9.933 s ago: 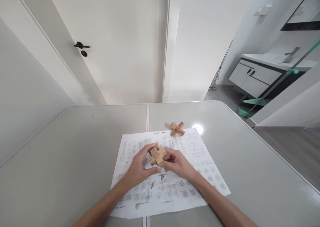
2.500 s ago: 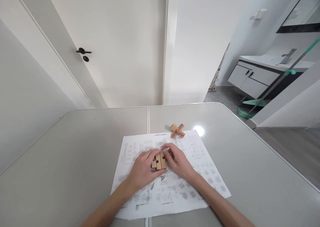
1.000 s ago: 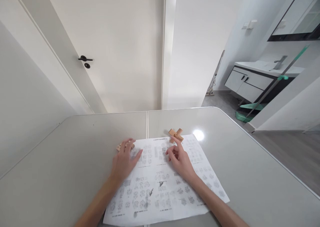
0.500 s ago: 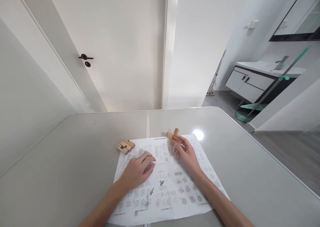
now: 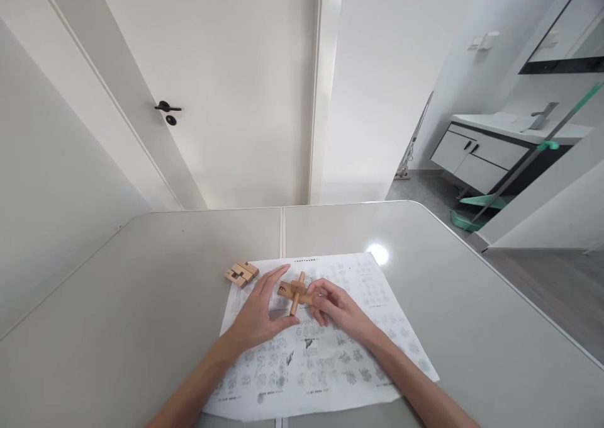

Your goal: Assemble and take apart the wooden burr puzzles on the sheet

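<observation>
Several interlocked wooden puzzle pieces (image 5: 297, 287), crossed at angles with a round rod through them, are held over the paper sheet. Fingers of my right hand (image 5: 337, 307) pinch the right end of this wooden puzzle. My left hand (image 5: 257, 315) is open on its left side, thumb and fingers spread wide. The left thumb tip lies by the lower end of the rod; whether it touches, I cannot tell. Beneath both hands spreads the white instruction sheet (image 5: 325, 384), printed with small grey diagrams.
A group of notched wooden blocks (image 5: 242, 274) lies at the sheet's upper left corner. The grey table (image 5: 117, 302) has a seam down its middle. Beyond it stand a white door (image 5: 236, 88) and, to the right, a sink cabinet (image 5: 486, 151) and a green dustpan (image 5: 465, 221).
My right hand has brought the wooden puzzle from the sheet's top edge left and nearer to me. My left hand has opened wider and moved up beside it. The view has shifted slightly.
</observation>
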`<state>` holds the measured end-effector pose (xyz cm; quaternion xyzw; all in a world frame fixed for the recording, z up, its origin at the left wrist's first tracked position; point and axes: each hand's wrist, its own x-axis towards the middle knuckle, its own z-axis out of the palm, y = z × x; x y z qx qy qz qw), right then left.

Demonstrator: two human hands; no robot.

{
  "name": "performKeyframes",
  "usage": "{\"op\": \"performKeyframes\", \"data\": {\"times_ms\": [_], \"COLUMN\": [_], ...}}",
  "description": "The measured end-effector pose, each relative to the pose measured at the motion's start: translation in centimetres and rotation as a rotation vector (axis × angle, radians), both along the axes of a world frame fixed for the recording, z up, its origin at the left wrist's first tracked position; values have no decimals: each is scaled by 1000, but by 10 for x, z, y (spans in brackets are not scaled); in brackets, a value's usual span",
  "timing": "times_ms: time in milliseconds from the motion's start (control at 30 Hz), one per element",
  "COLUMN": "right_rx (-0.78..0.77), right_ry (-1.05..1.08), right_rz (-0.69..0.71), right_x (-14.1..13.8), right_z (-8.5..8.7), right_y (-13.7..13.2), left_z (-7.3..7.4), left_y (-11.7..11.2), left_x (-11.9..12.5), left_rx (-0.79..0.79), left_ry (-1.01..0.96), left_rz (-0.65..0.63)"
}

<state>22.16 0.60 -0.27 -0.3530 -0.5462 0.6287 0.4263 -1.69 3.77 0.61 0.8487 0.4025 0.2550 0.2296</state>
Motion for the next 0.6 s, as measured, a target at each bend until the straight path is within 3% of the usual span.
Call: {"op": "performKeyframes", "data": {"times_ms": [133,400,600], "right_rx": [11,45,37], "right_ry": [-65,-122,-107], "right_rz": [48,18,21], "right_x": [0,3,5], "right_z": [-1,-7,-8], "right_y": [-2,1,1], "left_z": [2,-9,-5], "left_y": [-2,1,-1], "left_x": [2,1,2], "left_rx": [-39,21,-47], "left_ry": [69,125,72], "left_rz": [-109,-65,-83]}}
